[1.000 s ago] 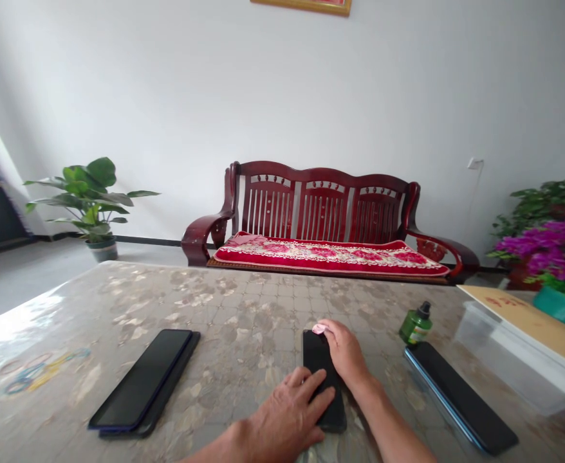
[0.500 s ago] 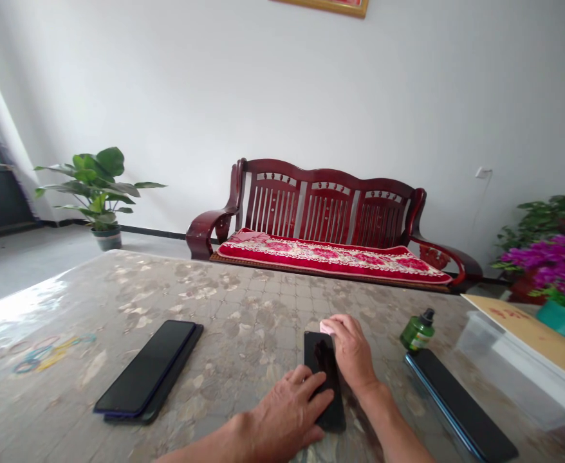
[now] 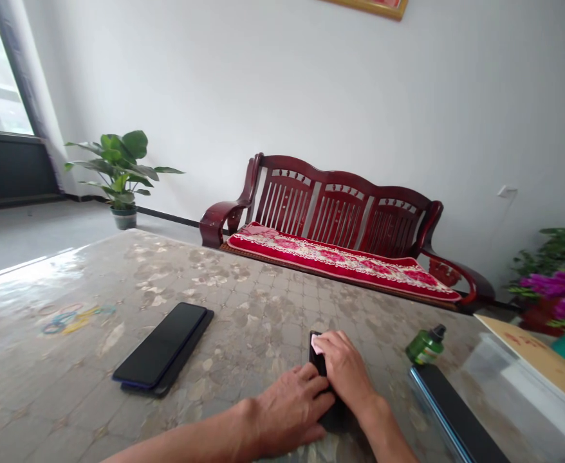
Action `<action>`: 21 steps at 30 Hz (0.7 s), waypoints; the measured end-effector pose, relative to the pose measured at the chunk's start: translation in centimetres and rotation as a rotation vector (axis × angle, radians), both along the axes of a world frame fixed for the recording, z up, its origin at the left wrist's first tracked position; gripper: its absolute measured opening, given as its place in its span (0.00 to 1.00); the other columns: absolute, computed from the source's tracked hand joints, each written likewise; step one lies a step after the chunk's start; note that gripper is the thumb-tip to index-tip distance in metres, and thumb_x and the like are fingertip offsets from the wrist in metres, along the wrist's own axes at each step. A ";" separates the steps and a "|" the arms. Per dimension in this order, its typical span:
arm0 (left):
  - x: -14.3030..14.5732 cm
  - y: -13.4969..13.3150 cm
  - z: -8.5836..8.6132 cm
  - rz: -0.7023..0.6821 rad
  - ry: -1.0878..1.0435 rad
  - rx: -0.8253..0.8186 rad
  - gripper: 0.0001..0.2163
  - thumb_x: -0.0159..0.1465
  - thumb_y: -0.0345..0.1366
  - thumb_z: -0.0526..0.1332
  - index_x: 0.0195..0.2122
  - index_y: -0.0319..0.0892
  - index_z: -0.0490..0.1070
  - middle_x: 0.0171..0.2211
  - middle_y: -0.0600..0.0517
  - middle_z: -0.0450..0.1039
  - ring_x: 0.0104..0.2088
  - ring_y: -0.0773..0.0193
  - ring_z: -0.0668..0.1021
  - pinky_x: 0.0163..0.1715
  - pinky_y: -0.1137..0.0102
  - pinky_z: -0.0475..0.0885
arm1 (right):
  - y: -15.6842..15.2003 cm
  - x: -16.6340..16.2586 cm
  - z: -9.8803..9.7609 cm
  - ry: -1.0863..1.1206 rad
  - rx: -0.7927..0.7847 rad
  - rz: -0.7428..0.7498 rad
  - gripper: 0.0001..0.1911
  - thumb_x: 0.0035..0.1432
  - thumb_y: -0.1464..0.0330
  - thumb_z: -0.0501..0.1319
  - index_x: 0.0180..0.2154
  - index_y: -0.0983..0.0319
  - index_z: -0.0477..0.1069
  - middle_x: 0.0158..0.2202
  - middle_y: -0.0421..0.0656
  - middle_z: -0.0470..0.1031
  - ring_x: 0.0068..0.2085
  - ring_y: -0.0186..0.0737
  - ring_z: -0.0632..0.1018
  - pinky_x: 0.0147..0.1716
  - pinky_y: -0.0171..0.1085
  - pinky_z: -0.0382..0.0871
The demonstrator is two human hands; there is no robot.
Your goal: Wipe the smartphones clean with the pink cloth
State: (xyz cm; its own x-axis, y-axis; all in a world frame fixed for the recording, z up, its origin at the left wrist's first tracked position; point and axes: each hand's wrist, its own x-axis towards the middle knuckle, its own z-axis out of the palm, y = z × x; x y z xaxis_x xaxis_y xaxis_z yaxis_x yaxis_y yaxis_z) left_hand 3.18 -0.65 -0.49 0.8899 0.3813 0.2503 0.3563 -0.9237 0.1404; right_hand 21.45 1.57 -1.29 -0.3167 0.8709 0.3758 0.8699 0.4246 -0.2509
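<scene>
A black smartphone lies flat on the table, largely covered by both hands. My left hand rests across its lower part, fingers bent over the screen and holding it against the table. Near the upper end, my right hand pinches a small pale pink cloth and presses it on the screen. How the cloth is folded under the fingers is hidden.
Two stacked phones lie at left, near several coloured rubber bands. To the right are a green bottle, a blue-edged phone and a clear plastic box. A red wooden bench stands behind the patterned table.
My right hand has slid the cloth from the phone's top right corner down and left onto the screen. The left hand stays on the phone. The camera view has turned and tilted slightly.
</scene>
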 end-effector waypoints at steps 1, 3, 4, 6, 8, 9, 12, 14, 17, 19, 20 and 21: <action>0.0 0.0 -0.1 0.002 -0.002 -0.005 0.12 0.65 0.43 0.63 0.44 0.42 0.69 0.45 0.50 0.73 0.46 0.56 0.72 0.47 0.65 0.68 | 0.0 0.0 0.2 -0.005 -0.017 0.009 0.18 0.61 0.78 0.51 0.42 0.56 0.76 0.41 0.42 0.76 0.43 0.40 0.72 0.45 0.37 0.66; -0.1 0.1 -0.2 0.015 -0.005 -0.016 0.11 0.63 0.43 0.65 0.41 0.42 0.69 0.43 0.50 0.73 0.44 0.56 0.73 0.45 0.65 0.69 | -0.1 0.0 0.5 -0.020 -0.041 0.021 0.17 0.62 0.77 0.52 0.43 0.56 0.75 0.42 0.42 0.76 0.44 0.40 0.72 0.45 0.37 0.66; -0.1 0.1 -0.3 0.025 -0.006 -0.022 0.11 0.62 0.43 0.65 0.39 0.42 0.69 0.42 0.51 0.74 0.43 0.56 0.73 0.44 0.65 0.70 | 0.0 0.0 0.7 -0.031 -0.046 0.024 0.16 0.63 0.76 0.52 0.44 0.56 0.75 0.42 0.41 0.75 0.44 0.40 0.72 0.45 0.36 0.66; -0.1 0.0 -0.3 0.040 -0.006 -0.030 0.11 0.61 0.42 0.66 0.38 0.42 0.69 0.40 0.51 0.74 0.42 0.57 0.74 0.43 0.65 0.70 | 0.3 0.0 0.8 -0.063 -0.044 0.022 0.16 0.63 0.76 0.51 0.43 0.56 0.75 0.40 0.41 0.75 0.43 0.40 0.72 0.44 0.36 0.66; -0.1 0.0 -0.2 0.041 -0.005 -0.033 0.11 0.61 0.42 0.66 0.38 0.42 0.70 0.39 0.52 0.74 0.42 0.56 0.74 0.43 0.65 0.70 | 0.9 0.0 0.7 -0.101 -0.030 0.002 0.16 0.63 0.76 0.51 0.41 0.56 0.75 0.38 0.41 0.75 0.41 0.41 0.72 0.42 0.37 0.65; -0.2 0.0 -0.1 0.038 -0.005 -0.035 0.11 0.61 0.42 0.66 0.39 0.42 0.70 0.40 0.51 0.74 0.42 0.56 0.74 0.43 0.65 0.70 | 1.2 -0.1 0.6 -0.120 -0.019 -0.014 0.16 0.63 0.76 0.50 0.40 0.56 0.75 0.37 0.42 0.75 0.41 0.41 0.72 0.41 0.37 0.65; -0.3 -0.1 0.2 0.033 0.001 -0.042 0.10 0.62 0.41 0.66 0.39 0.42 0.69 0.40 0.51 0.74 0.42 0.56 0.75 0.42 0.65 0.71 | 2.1 -0.2 0.3 -0.178 0.024 -0.058 0.16 0.64 0.75 0.50 0.38 0.56 0.75 0.35 0.42 0.75 0.39 0.42 0.71 0.39 0.37 0.64; -0.3 -0.1 0.3 0.036 0.001 -0.047 0.10 0.62 0.41 0.65 0.39 0.42 0.69 0.40 0.50 0.74 0.42 0.56 0.75 0.43 0.65 0.71 | 2.3 -0.3 0.3 -0.211 0.044 -0.067 0.16 0.64 0.75 0.50 0.37 0.56 0.75 0.35 0.43 0.74 0.39 0.42 0.71 0.39 0.37 0.64; -0.3 -0.1 0.2 0.033 -0.001 -0.055 0.11 0.62 0.42 0.65 0.40 0.42 0.70 0.41 0.51 0.74 0.42 0.56 0.75 0.43 0.65 0.71 | 1.6 -0.3 0.5 -0.220 0.028 -0.048 0.15 0.64 0.76 0.51 0.35 0.56 0.74 0.34 0.42 0.74 0.38 0.41 0.71 0.38 0.37 0.64; -0.2 0.0 0.1 0.032 -0.001 -0.052 0.10 0.63 0.42 0.65 0.40 0.42 0.70 0.41 0.50 0.74 0.43 0.56 0.75 0.43 0.65 0.71 | 0.5 -0.1 0.5 -0.182 0.001 -0.018 0.15 0.64 0.76 0.51 0.36 0.56 0.74 0.36 0.41 0.74 0.39 0.41 0.72 0.39 0.36 0.64; -0.2 0.0 0.0 0.034 -0.002 -0.048 0.11 0.63 0.42 0.65 0.40 0.42 0.70 0.41 0.50 0.74 0.43 0.56 0.74 0.43 0.65 0.71 | -0.1 0.0 0.5 -0.159 -0.008 -0.002 0.15 0.64 0.76 0.51 0.37 0.56 0.73 0.38 0.41 0.75 0.40 0.40 0.72 0.40 0.36 0.65; -0.1 0.0 -0.1 0.035 -0.003 -0.042 0.11 0.63 0.43 0.65 0.40 0.42 0.70 0.41 0.50 0.74 0.43 0.56 0.74 0.43 0.65 0.71 | -0.7 0.2 0.4 -0.139 -0.014 0.012 0.15 0.64 0.76 0.51 0.39 0.56 0.73 0.40 0.41 0.75 0.41 0.40 0.72 0.41 0.36 0.65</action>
